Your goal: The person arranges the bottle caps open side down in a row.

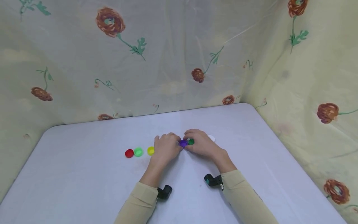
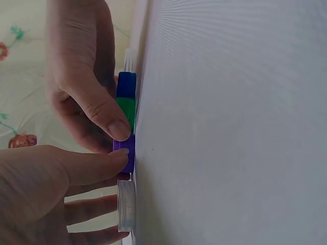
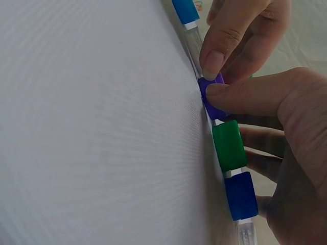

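Observation:
A purple cap (image 1: pixel 183 143) sits on the white table between my hands, in a row of small round caps. My left hand (image 1: pixel 167 145) pinches it with the thumb on its near side, as the left wrist view shows. From the other side my right hand (image 1: pixel 202 143) pinches the same cap, its thumb (image 3: pixel 245 96) across the near face. Right of it come a green cap (image 3: pixel 229 146), a blue cap (image 3: pixel 241 196) and a clear cap (image 3: pixel 247 233). Close to my left fingers stands a clear ridged cap (image 2: pixel 126 205).
Farther left in the row lie a red cap (image 1: pixel 129 153), a light green cap (image 1: pixel 138 151) and a yellow cap (image 1: pixel 151 151). A white cap (image 1: pixel 211 137) shows behind my right hand. Flowered cloth (image 1: pixel 167 62) hangs along the table's back and right edges.

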Available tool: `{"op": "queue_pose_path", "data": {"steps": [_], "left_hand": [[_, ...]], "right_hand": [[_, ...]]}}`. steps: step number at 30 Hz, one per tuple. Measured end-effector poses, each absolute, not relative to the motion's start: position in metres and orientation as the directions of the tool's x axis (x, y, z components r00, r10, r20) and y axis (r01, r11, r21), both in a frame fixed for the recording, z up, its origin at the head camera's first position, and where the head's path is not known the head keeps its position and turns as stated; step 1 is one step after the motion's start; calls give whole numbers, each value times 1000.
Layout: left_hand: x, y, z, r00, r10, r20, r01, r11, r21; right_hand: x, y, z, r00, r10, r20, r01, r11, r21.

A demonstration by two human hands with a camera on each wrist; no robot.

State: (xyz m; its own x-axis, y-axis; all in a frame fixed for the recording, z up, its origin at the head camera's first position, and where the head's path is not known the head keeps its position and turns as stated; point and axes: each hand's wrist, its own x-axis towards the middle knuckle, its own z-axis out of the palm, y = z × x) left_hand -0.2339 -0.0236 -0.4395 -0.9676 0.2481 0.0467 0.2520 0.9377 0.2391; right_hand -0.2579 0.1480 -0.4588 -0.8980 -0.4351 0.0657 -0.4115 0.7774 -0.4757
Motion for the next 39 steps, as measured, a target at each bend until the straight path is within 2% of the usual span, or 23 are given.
{"op": "queue_pose_path", "data": {"steps": [12,26,39], "left_hand": [[-233,-24,-438,-969,241,47,246,942,229],[-233,-20,-437,-966,245,79,257,931,259],[-235,-22,-435,-955,258,144,287,925,249]], "right_hand": [[-260,148,-462,-888,-449,98,-434,747,-504],[-257,150,-453,-911,-408,50,-368,755,-543],[-257,153,-446,-904,-411,116,-400,721,-565]]}}
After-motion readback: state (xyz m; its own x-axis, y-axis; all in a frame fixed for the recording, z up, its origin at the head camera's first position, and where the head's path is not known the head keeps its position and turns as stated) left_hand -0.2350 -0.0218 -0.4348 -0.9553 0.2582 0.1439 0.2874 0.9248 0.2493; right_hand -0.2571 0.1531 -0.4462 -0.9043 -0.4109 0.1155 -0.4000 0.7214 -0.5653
